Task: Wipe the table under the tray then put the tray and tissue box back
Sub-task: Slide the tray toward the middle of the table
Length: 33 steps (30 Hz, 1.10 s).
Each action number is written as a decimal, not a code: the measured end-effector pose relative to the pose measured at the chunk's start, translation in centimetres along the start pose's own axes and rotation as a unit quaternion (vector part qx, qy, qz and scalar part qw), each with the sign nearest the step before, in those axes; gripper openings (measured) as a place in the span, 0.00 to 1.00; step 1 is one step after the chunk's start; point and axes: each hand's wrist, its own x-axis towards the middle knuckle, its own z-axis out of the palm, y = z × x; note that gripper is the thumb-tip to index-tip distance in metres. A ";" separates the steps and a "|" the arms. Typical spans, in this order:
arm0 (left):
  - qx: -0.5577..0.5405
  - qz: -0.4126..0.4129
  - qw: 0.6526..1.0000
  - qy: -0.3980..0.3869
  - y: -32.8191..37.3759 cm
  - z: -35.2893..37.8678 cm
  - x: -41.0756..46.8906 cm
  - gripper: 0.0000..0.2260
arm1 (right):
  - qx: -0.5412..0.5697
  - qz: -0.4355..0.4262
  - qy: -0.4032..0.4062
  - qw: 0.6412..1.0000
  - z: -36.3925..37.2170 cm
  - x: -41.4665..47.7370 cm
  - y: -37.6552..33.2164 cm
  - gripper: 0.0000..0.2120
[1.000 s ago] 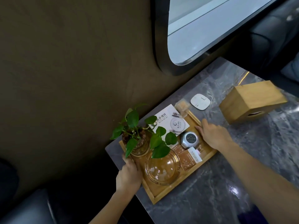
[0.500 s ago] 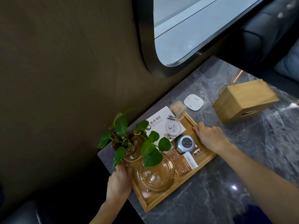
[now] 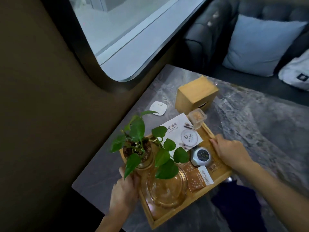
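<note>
A wooden tray point(image 3: 168, 216) lies on the grey marble table point(image 3: 260, 131) near its left front corner. It carries a potted green plant point(image 3: 140, 148), a glass bowl point(image 3: 166, 190), a printed card, a small silver device and packets. My left hand point(image 3: 124, 192) grips the tray's near-left edge beside the plant pot. My right hand point(image 3: 229, 151) holds the tray's right rim. The wooden tissue box point(image 3: 195, 94) lies on its side beyond the tray, apart from it.
A white square coaster point(image 3: 158, 108) lies near the wall behind the tray. A dark wall and a window run along the table's left. A dark sofa with a pale blue cushion point(image 3: 260, 46) stands at the far side.
The view has swung right and back, bringing the sofa into sight. The tray now lies nearer the tissue box and the table's front edge. Both hands keep their hold on it.
</note>
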 end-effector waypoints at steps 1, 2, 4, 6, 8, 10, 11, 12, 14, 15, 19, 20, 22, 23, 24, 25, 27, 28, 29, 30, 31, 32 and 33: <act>-0.001 0.009 1.000 -0.012 1.0 0.3 0.2 0.05 | -0.003 0.026 -0.012 1.000 -0.3 -0.7 1.0 0.17; -0.007 0.017 1.000 -0.016 1.9 0.9 0.5 0.07 | -0.005 0.056 -0.031 0.998 -0.5 -1.3 2.1 0.15; -0.007 0.034 0.999 -0.031 4.1 2.0 1.2 0.10 | 0.001 0.118 -0.062 0.991 -0.7 -2.6 4.4 0.12; -0.013 0.054 0.997 -0.046 6.5 3.0 2.1 0.12 | 0.005 0.162 -0.071 0.984 -0.9 -3.9 6.9 0.13; -0.025 0.086 0.994 -0.060 8.8 4.1 3.2 0.13 | -0.013 0.192 -0.078 0.978 -1.2 -4.9 9.2 0.14; -0.009 0.110 0.990 -0.087 11.2 5.2 4.6 0.12 | -0.016 0.223 -0.082 0.971 -1.3 -5.7 11.4 0.15; 0.001 0.116 0.988 -0.099 12.4 5.7 5.4 0.11 | -0.015 0.237 -0.090 0.967 -1.5 -6.0 12.3 0.15; 0.008 0.125 0.986 -0.112 13.6 6.1 6.2 0.11 | -0.014 0.249 -0.097 0.964 -1.6 -6.3 13.2 0.15; 0.023 0.152 0.979 -0.131 15.9 7.1 7.7 0.11 | -0.016 0.270 -0.092 0.958 -1.6 -6.7 14.8 0.15; 0.033 0.165 0.976 -0.137 17.0 7.6 8.4 0.12 | -0.019 0.280 -0.088 0.956 -1.5 -6.9 15.5 0.16; 0.066 0.193 0.966 -0.159 19.8 9.5 10.9 0.11 | -0.004 0.315 -0.092 0.945 -0.2 -7.1 17.9 0.14; 0.077 0.195 0.965 -0.159 20.2 9.9 11.5 0.11 | 0.004 0.322 -0.098 0.942 0.2 -7.0 18.2 0.13; 0.094 0.195 0.962 -0.163 20.7 10.7 12.4 0.11 | 0.012 0.332 -0.103 0.937 1.0 -6.8 18.8 0.13; 0.098 0.195 0.961 -0.167 20.8 11.1 12.7 0.11 | 0.015 0.336 -0.103 0.936 1.4 -6.7 18.9 0.13; 0.102 0.195 0.961 -0.170 20.8 11.4 13.0 0.13 | 0.018 0.339 -0.103 0.935 1.8 -6.6 19.1 0.13; 0.107 0.195 0.960 -0.169 20.7 11.7 13.3 0.14 | 0.021 0.341 -0.104 0.934 2.1 -6.5 19.1 0.14; 0.114 0.198 0.959 -0.166 20.4 12.1 13.7 0.16 | 0.029 0.345 -0.114 0.931 2.6 -6.3 19.2 0.16; 0.117 0.200 0.959 -0.164 20.3 12.2 13.9 0.17 | 0.033 0.348 -0.119 0.929 2.7 -6.3 19.2 0.16; 0.119 0.202 0.958 -0.163 20.2 12.4 14.0 0.17 | 0.038 0.352 -0.122 0.927 2.8 -6.2 19.2 0.17; 0.121 0.204 0.958 -0.160 20.1 12.5 14.2 0.17 | 0.040 0.355 -0.123 0.926 2.8 -6.1 19.1 0.17; 0.124 0.205 0.958 -0.157 20.1 12.6 14.3 0.16 | 0.041 0.358 -0.126 0.924 2.7 -6.1 19.1 0.17; 0.127 0.205 0.959 -0.152 20.1 12.7 14.3 0.16 | 0.041 0.361 -0.130 0.922 2.5 -6.0 19.0 0.17; 0.128 0.202 0.960 -0.147 20.0 12.8 14.3 0.16 | 0.039 0.364 -0.135 0.921 2.3 -6.0 18.8 0.17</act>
